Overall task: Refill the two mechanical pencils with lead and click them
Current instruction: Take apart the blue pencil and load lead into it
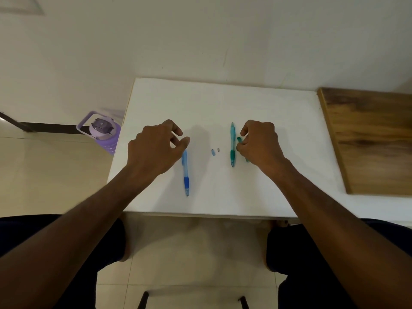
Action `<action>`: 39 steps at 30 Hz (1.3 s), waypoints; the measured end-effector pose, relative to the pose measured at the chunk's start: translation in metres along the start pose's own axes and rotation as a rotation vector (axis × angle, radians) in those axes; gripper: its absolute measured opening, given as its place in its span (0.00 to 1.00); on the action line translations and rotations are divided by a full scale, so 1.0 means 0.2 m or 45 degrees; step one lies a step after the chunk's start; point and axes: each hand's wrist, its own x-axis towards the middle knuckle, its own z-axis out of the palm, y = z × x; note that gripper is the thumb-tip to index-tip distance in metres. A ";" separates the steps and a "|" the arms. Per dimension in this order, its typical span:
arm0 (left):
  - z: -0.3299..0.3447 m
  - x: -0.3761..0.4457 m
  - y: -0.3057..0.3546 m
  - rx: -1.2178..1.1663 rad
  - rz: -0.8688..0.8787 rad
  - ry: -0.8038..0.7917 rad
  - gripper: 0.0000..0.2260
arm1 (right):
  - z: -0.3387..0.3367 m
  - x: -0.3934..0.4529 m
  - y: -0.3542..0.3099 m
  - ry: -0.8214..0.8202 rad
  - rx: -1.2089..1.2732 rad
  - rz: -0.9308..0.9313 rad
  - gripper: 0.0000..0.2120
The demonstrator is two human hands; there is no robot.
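The left hand (153,148) hovers over the top of the blue pencil (185,175), its fingers curled and holding nothing. The right hand (259,141) pinches a small green piece (239,139) beside the green pencil (232,144) on the worktop (223,103).

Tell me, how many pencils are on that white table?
2. A blue pencil lies left of centre, its far end under the left hand. A teal pencil lies right of centre, beside the right hand.

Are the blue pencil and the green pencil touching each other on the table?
Apart. The head view shows the blue pencil and the green pencil lying separately, with bare white table and two small caps between them.
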 end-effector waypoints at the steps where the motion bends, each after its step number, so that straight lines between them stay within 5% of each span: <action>1: 0.00 0.00 0.00 0.001 -0.001 -0.001 0.17 | -0.01 0.00 0.00 0.043 0.041 -0.001 0.13; 5: 0.00 0.01 0.00 -0.011 0.002 -0.005 0.17 | -0.11 0.04 0.05 0.187 0.076 -0.010 0.09; 10: -0.01 0.01 0.00 -0.012 0.014 0.001 0.17 | -0.13 0.06 0.12 -0.119 -0.178 0.120 0.16; 15: -0.01 0.00 0.02 -0.045 0.055 -0.034 0.15 | -0.13 0.06 0.10 -0.110 -0.138 0.112 0.11; 18: -0.01 0.00 0.03 -0.185 0.127 -0.116 0.11 | -0.18 0.04 0.03 -0.073 0.223 0.024 0.06; 22: 0.00 0.00 0.09 -0.405 0.207 -0.215 0.10 | -0.20 -0.06 -0.12 -0.415 0.999 -0.026 0.04; 26: 0.01 -0.01 0.11 -0.478 0.242 -0.287 0.12 | -0.14 -0.11 -0.18 -0.632 1.061 -0.102 0.07; 36: -0.04 -0.04 0.13 -0.408 0.246 -0.429 0.08 | -0.11 -0.08 -0.18 -0.573 1.293 0.133 0.02; 39: -0.05 -0.04 0.11 -0.398 0.200 -0.378 0.09 | -0.15 -0.06 -0.14 -0.312 0.864 -0.054 0.01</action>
